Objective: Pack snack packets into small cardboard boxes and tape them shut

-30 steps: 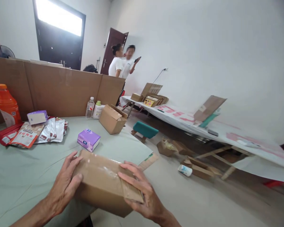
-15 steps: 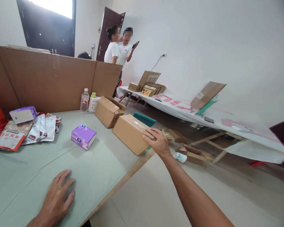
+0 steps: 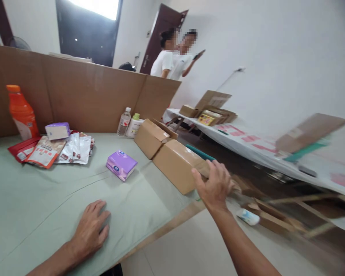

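Note:
Near the table's right edge, my right hand point(image 3: 214, 184) lies over the near end of a brown cardboard box point(image 3: 175, 165), its thumb on one side and its fingers bent over the flaps. Part of that end is hidden under the hand. My left hand point(image 3: 92, 228) rests flat on the pale green tabletop point(image 3: 126, 218) with fingers slightly apart, holding nothing. Beyond it lies a purple pack of tissues point(image 3: 121, 165). A second cardboard box point(image 3: 149, 138) with raised flaps stands right behind the first.
Farther left are an orange bottle point(image 3: 21, 115), another tissue pack point(image 3: 57, 131) and several food pouches point(image 3: 46, 151). A clear bottle point(image 3: 124, 123) and a white bottle point(image 3: 134, 126) stand by the cardboard screen point(image 3: 94, 99). Two people point(image 3: 168, 63) stand behind. Boxes and a white tub point(image 3: 248, 217) lie on the floor.
The view has swung left, so everything sits farther right and the orange bottle shows fully. My right hand's fingers now reach further over the box's end. My left hand still rests on the table.

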`<state>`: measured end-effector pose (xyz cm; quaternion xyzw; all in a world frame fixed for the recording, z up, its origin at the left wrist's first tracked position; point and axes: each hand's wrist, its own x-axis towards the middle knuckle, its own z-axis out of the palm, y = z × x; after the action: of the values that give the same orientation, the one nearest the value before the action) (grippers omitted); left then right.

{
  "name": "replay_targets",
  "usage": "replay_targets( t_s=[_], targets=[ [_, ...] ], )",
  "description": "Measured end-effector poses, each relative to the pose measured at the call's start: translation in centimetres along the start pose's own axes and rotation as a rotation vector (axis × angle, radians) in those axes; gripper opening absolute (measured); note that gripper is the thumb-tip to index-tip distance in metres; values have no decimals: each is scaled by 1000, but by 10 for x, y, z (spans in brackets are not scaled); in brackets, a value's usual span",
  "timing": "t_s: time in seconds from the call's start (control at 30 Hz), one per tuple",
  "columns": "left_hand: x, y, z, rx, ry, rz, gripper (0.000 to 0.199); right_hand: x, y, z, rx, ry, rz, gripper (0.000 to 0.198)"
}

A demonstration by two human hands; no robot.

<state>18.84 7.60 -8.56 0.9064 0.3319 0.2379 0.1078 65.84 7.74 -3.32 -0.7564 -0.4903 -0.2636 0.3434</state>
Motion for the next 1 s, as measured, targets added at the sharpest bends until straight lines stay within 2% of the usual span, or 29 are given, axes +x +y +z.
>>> replay_targets(
  t_s=[0.07,0.13,0.23,0.33,0.4,0.47,0.57,0.67,0.77,0.83,0.9,1.0],
  targets=[
    [0,5,-2,-22,-34,-32,35,-12,-38,15,133,-108,-164,67],
    [0,9,-4,-47,-62,-57,32,-24,-82,41,266,-293,-285,79],
    [-1,12,-3,-73,-90,-81,25,-35,-146,85,378,-512,-287,102],
    [-4,11,1,-90,-85,-99,19,-39,-186,115,415,-568,-266,95],
    [-7,10,4,-106,-57,-108,17,-45,-197,119,427,-558,-275,83],
    [-9,10,5,-125,-9,-114,16,-59,-198,112,453,-560,-306,77],
    [-9,14,0,-135,85,-113,24,-87,-188,93,522,-583,-440,77],
    [-5,19,-17,-105,185,-100,31,-110,-182,84,574,-604,-585,77],
    [-8,14,-53,-25,287,-109,36,-117,-195,88,623,-622,-662,78],
    [-22,-1,-91,60,357,-155,38,-117,-212,94,647,-612,-665,78],
    [-48,-25,-141,170,432,-259,36,-117,-232,100,649,-574,-613,75],
    [-102,-68,-232,354,525,-471,41,-121,-255,107,649,-496,-507,72]
  ],
)
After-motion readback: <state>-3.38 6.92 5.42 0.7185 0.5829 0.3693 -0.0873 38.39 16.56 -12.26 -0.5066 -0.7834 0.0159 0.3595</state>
